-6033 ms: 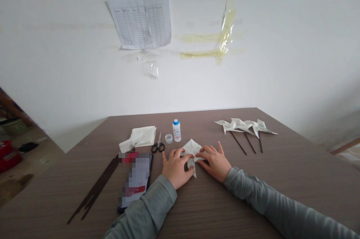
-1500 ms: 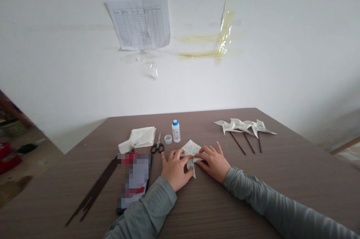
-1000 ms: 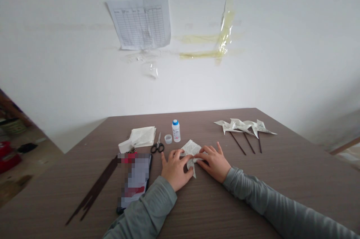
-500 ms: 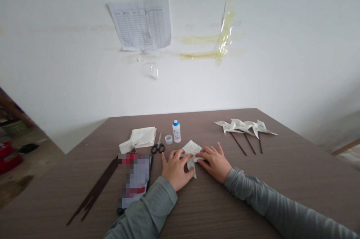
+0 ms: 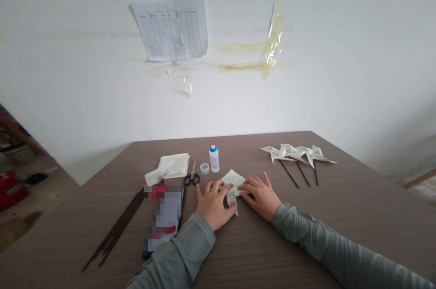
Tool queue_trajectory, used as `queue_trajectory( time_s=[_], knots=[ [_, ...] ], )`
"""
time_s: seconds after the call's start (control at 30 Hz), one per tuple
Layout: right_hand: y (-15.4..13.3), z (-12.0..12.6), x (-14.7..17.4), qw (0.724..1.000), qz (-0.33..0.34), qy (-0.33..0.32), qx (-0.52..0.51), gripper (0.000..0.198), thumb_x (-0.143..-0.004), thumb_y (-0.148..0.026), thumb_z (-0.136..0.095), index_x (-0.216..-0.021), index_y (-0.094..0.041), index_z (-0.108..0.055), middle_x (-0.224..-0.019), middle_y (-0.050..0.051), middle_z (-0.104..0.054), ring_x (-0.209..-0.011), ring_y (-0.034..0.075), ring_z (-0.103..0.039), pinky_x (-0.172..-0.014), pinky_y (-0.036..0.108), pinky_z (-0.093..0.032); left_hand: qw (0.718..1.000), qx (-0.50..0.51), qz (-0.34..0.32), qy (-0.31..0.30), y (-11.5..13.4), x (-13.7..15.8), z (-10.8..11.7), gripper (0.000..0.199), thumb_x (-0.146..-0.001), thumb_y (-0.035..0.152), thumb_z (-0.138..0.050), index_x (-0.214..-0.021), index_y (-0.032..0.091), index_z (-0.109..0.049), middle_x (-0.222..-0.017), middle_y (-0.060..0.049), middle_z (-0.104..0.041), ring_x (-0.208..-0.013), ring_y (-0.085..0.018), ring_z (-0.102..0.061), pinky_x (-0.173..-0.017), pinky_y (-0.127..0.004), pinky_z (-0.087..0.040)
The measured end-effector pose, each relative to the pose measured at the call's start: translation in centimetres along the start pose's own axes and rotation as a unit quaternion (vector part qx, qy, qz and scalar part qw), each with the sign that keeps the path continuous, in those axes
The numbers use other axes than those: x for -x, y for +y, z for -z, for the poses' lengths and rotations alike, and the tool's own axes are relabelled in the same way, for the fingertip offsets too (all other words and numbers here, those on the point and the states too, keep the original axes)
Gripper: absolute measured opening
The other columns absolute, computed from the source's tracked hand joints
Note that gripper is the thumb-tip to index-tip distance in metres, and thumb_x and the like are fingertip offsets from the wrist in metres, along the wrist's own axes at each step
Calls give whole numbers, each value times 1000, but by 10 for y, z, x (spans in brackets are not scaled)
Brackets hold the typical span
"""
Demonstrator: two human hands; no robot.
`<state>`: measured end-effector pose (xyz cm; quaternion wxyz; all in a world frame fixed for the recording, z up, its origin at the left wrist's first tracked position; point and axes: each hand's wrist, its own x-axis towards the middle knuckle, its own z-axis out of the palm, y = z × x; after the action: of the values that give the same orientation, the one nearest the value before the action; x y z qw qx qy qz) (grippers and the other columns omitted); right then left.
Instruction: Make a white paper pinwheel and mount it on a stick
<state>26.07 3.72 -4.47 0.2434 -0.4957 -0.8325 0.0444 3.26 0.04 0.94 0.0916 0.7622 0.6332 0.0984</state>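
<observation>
A paper pinwheel (image 5: 232, 177) of printed page, with cut and partly folded points, lies on the table between my hands. My left hand (image 5: 214, 205) holds its left side, fingertips on the far part and thumb by the near point. From the right, the fingers of my right hand (image 5: 260, 196) are pressed together on its middle and right edge. My fingers cover part of the folds. Beyond the paper stand a white glue bottle (image 5: 214, 160) with a blue cap and a small clear cap (image 5: 204, 169). Black-handled scissors (image 5: 191, 178) lie beside them, left of my left hand.
Finished pinwheels (image 5: 296, 152) on dark sticks lie at the right back. A stack of paper squares (image 5: 174, 165), a phone (image 5: 165, 218) with a blurred screen and several dark sticks (image 5: 117, 225) are on the left. The table (image 5: 347, 216) meets a white wall behind.
The folded part of the paper at its middle lies flatter under my fingertips. My hands have barely moved, and the other things stay where they were.
</observation>
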Motion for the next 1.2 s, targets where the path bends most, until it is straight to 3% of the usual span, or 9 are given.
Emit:
queue_trajectory(
  time_s=[0.1, 0.3, 0.67, 0.87, 0.97, 1.2],
  knots=[
    [3, -2, -1, 1000, 7, -7, -1, 36, -124, -31, -74, -142, -47, -100, -135, 9, -95, -139, 43, -90, -150, 99, -41, 1000, 6, -5, 10, -1, -1, -2, 61, -108, 32, -91, -168, 44, -90, -177, -12, -82, -172, -49, -68, -155, -102, -30],
    [11, -5, -2, 999, 34, 5, 4, 33, -124, -44, -77, -143, -60, -99, -135, 8, -94, -136, 44, -90, -148, 90, -53, 1000, -9, -7, 13, -1, -2, -2, 59, -106, 30, -94, -161, 50, -94, -175, -8, -84, -170, -48, -70, -155, -100, -32],
    [8, -2, -1, 1000, 22, 1, -18, 35, -124, -38, -73, -142, -52, -100, -134, 11, -95, -137, 46, -90, -149, 94, -48, 1000, -2, -6, 6, 1, 0, 0, 63, -109, 30, -91, -171, 42, -88, -179, -14, -81, -173, -50, -68, -155, -102, -29],
    [-1, 4, -2, 1000, 10, -10, 1, 35, -122, -38, -77, -143, -54, -100, -137, 10, -94, -139, 44, -88, -149, 86, -52, 1000, -7, -8, 4, 2, 0, 1, 59, -110, 30, -90, -167, 42, -90, -178, -14, -81, -173, -50, -67, -155, -101, -30],
    [-2, 5, -3, 1000, 12, -19, 19, 37, -122, -35, -77, -148, -51, -99, -139, 10, -93, -140, 44, -87, -148, 89, -51, 1000, -5, -8, 0, 2, -1, 1, 59, -109, 30, -89, -167, 41, -91, -179, -14, -81, -174, -50, -66, -154, -102, -29],
    [5, -1, -3, 999, 40, 8, 32, 38, -120, -35, -78, -149, -50, -98, -135, 8, -94, -134, 42, -90, -146, 85, -56, 1000, -5, -5, 9, 1, 0, -1, 60, -108, 29, -89, -166, 44, -91, -179, -12, -83, -173, -50, -68, -155, -99, -31]
  ],
)
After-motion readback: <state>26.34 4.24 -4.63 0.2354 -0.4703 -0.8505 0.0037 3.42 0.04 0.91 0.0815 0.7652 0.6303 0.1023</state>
